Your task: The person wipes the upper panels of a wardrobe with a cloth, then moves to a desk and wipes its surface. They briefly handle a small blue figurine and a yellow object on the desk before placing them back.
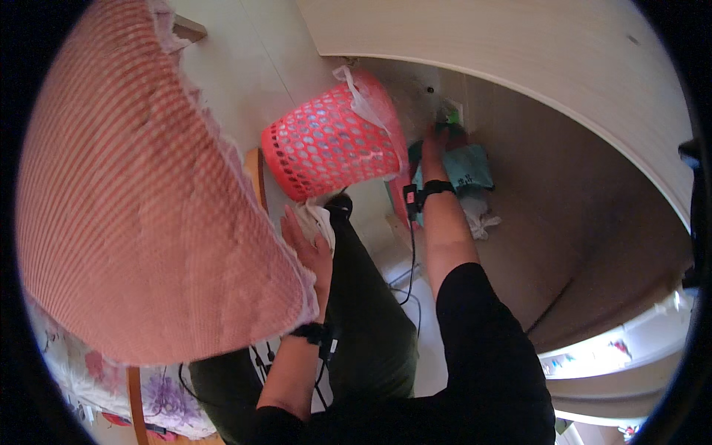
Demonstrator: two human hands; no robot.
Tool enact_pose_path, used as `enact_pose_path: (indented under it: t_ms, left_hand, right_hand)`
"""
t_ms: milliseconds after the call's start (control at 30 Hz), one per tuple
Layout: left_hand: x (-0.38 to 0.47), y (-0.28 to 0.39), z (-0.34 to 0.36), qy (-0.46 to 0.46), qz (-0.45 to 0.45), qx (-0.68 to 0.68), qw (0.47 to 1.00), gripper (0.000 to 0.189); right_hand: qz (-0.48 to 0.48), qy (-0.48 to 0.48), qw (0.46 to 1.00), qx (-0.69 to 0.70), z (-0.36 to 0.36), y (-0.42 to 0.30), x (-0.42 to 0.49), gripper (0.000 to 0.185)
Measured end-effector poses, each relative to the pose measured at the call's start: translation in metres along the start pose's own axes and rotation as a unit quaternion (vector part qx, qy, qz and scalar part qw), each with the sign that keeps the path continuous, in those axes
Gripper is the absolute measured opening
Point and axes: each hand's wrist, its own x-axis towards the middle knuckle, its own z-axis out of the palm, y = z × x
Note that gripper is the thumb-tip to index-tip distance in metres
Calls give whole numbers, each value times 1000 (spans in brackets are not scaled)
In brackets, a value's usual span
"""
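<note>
My left hand point(309, 253) is low beside the frayed edge of a pink striped quilted pad point(150, 222), its fingers extended. Whitish fabric point(321, 219) lies close to its thumb; whether they touch is unclear. My right hand point(435, 144) reaches into the shadowed space under a pale wooden panel. It is over a teal bag point(470, 167) that bears writing, next to a dark and red item point(456, 136). Its fingertips are too dim to show a grip. Between the hands, a red perforated plastic wastebasket point(334, 142) lies tilted, lined with a clear plastic bag point(364, 103).
The pale wooden panel point(500, 44) curves over the recess on the right. A knotted whitish plastic bag point(481, 219) lies below the teal one. Black cables point(413, 261) hang from my wrist straps. My dark-trousered leg point(370, 322) and a wooden chair part point(256, 175) are close by.
</note>
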Motion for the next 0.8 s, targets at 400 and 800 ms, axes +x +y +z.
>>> enact_pose_path:
  t_ms: [400, 800]
  left_hand:
    - [70, -2, 21, 33, 9, -18, 999, 78]
    - [70, 30, 29, -111, -78, -242, 961, 98]
  right_hand:
    - [-394, -442, 793, -146, 34, -15, 19, 45]
    - [-302, -566, 765, -63, 12, -120, -111, 42]
